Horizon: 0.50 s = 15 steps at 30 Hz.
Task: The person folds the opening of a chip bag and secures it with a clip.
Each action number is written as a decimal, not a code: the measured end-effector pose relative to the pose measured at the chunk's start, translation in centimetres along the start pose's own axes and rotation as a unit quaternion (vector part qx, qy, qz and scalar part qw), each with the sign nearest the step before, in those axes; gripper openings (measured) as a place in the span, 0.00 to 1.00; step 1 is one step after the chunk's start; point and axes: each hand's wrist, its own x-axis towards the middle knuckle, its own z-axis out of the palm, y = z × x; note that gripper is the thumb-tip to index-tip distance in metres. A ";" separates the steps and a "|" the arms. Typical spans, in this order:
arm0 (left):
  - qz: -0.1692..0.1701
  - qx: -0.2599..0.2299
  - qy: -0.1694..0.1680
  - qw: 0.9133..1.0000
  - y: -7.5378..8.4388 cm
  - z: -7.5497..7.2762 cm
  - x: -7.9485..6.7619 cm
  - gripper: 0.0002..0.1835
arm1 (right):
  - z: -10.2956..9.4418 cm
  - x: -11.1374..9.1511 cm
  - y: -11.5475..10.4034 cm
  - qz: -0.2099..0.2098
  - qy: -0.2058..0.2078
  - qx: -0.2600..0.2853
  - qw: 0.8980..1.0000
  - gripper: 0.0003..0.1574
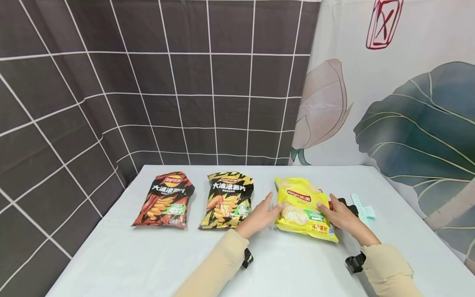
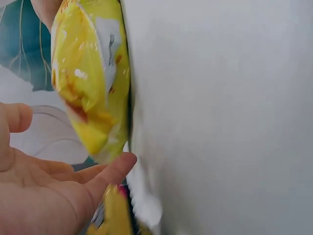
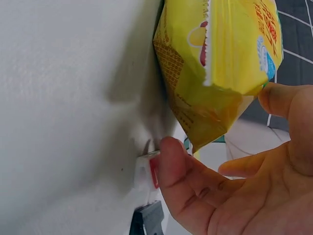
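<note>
A yellow potato chip bag (image 1: 297, 225) lies on the white table between my two hands. My left hand (image 1: 259, 216) is beside its left edge, fingers extended and thumb apart; in the left wrist view a fingertip is close to the bag's lower corner, and contact is unclear. At the right edge, my right hand (image 1: 343, 216) has its thumb by the bag's front and its other fingers spread along the side. The right wrist view shows the yellow bag (image 3: 220, 58) above those fingers, which are not closed round it.
Left of the yellow bag lie a black-and-yellow chip bag (image 1: 226, 202) and a red-and-black chip bag (image 1: 165, 202). Beyond my right hand are a black object (image 1: 350, 206), partly hidden, and a mint-green piece (image 1: 367, 212). A dark grid curtain (image 1: 230, 74) hangs behind the table.
</note>
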 end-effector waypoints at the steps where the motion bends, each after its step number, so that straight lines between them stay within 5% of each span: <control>1: -0.003 -0.008 -0.004 1.000 -0.1 0.2 0.1 0.40 | 0.0 0.0 0.1 0.004 -0.005 0.005 1.000 0.59; 15: -0.047 -0.147 -0.032 0.988 0.2 1.4 0.9 0.42 | 0.7 0.0 0.7 0.030 -0.021 0.047 0.998 0.60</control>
